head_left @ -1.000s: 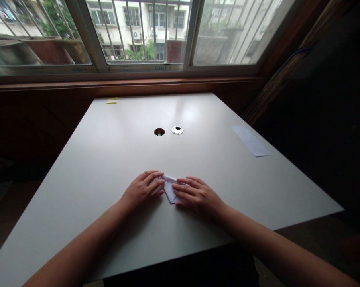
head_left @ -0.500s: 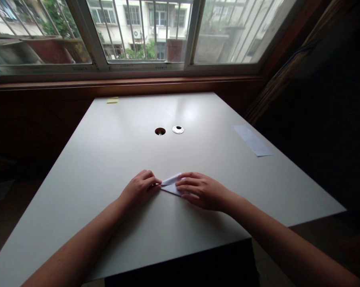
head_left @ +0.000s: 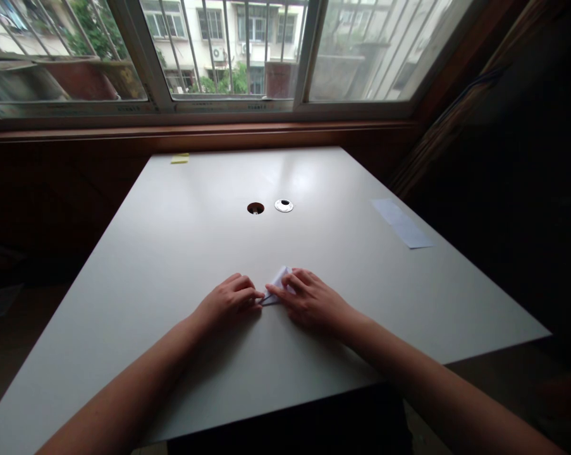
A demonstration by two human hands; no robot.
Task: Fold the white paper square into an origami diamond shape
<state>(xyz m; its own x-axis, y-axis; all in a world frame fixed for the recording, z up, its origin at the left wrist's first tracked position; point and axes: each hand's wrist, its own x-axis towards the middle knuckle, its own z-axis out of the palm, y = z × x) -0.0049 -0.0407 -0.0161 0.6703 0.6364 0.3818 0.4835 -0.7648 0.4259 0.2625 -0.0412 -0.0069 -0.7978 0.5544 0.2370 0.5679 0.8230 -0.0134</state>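
A small piece of folded white paper (head_left: 280, 275) sits just below the center of the frame, its visible part slanting from a narrow corner at lower left to a peak at upper right, roughly toward the window. That diagonal appears to be its long axis, though we cannot confirm it with so much covered. The left hand (head_left: 233, 298) pinches the lower-left corner between thumb and fingers, hiding the tip. The right hand (head_left: 316, 301) bends over the other side, fingers touching the paper; we cannot tell whether it clasps or merely presses, and the right edge and underside are lost to us. Both forearms run out of the lower frame. Around them spreads a white table (head_left: 195, 240), its near left corner cut off. Above center we see a round hole (head_left: 255, 208) beside a ring-shaped cover (head_left: 284, 206), contents indistinct; at right, a pale paper strip (head_left: 401, 224); at upper left, a yellow slip (head_left: 179, 158). A barred window (head_left: 233, 107), cropped at top, fills the upper frame, while deep shadow swallows the right side.
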